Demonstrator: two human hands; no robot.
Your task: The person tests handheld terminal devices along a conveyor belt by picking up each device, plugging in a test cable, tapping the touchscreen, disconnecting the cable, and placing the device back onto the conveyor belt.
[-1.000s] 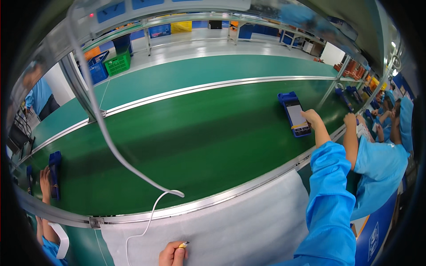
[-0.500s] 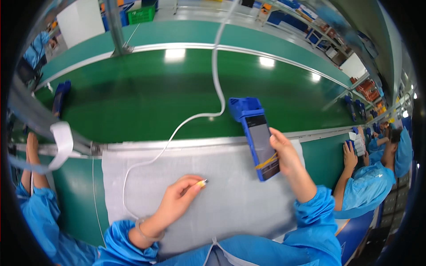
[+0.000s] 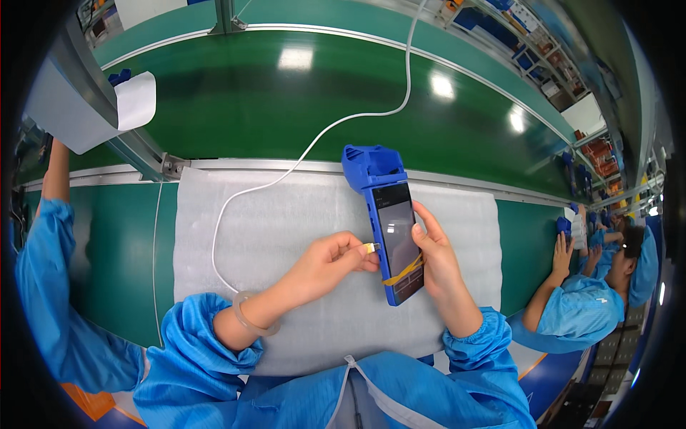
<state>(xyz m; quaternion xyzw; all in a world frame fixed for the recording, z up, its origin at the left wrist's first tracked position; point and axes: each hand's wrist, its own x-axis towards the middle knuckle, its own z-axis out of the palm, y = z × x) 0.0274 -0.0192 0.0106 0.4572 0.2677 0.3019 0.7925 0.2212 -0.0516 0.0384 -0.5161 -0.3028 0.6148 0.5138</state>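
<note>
A green worktop (image 3: 121,264) with a pale mat (image 3: 457,222) lies on the near side of a long green belt (image 3: 236,100). Over the mat, the right hand (image 3: 437,261) grips a blue handheld device (image 3: 394,223) by its right edge, screen up. The device's long axis runs near to far, its bulky far end leaning a little left. From the left, the left hand (image 3: 332,261) pinches a small yellow plug (image 3: 370,248), pointing right, square to the device's left edge. The plug's tip is at that edge; whether it has entered a socket, I cannot tell.
</note>
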